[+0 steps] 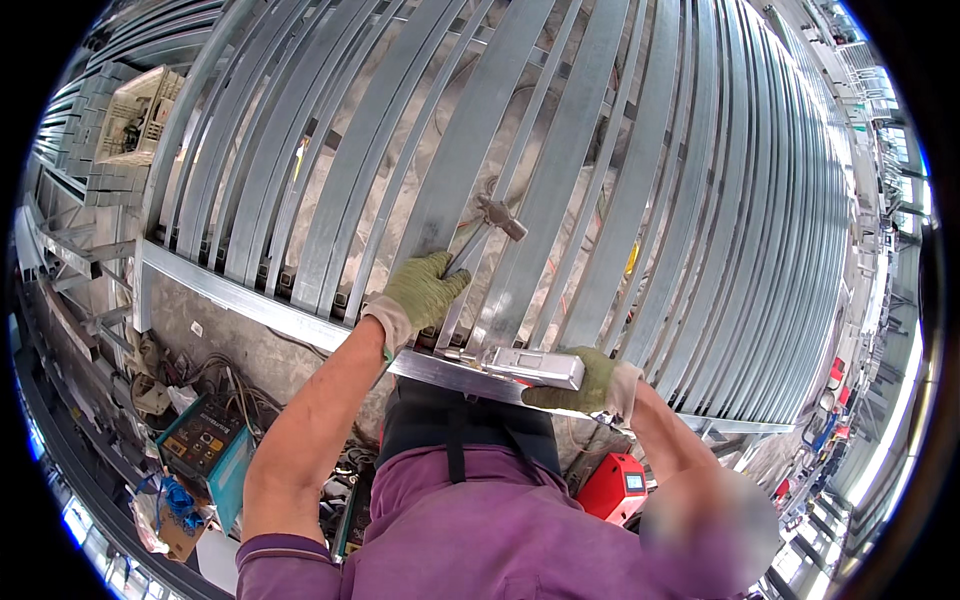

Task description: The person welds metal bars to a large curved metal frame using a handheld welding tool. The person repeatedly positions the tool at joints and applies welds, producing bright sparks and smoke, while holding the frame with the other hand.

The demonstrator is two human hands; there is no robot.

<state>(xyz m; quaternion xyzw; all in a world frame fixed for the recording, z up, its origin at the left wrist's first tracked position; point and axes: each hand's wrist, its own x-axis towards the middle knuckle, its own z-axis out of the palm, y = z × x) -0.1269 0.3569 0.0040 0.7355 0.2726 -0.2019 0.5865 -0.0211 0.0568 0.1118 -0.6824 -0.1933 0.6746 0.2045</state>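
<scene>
A hammer [496,216] with a worn metal head is in my left hand [424,290], which wears a green work glove. The fingers are closed round its handle, and the head points away from me over the metal bars [462,170]. My right hand [592,384], gloved too, is at the near rail [440,370] of the frame. Its fingers close about the right end of a silver box-shaped metal piece [534,366], whose kind I cannot make out. This piece lies across the bar ends, by the rail.
Long galvanized bars run away from me, with gaps between them. A teal-and-black machine [208,450] with cables stands at the lower left. A red device [613,488] with a small screen is at the lower right. At the far left sits a beige crate [138,115].
</scene>
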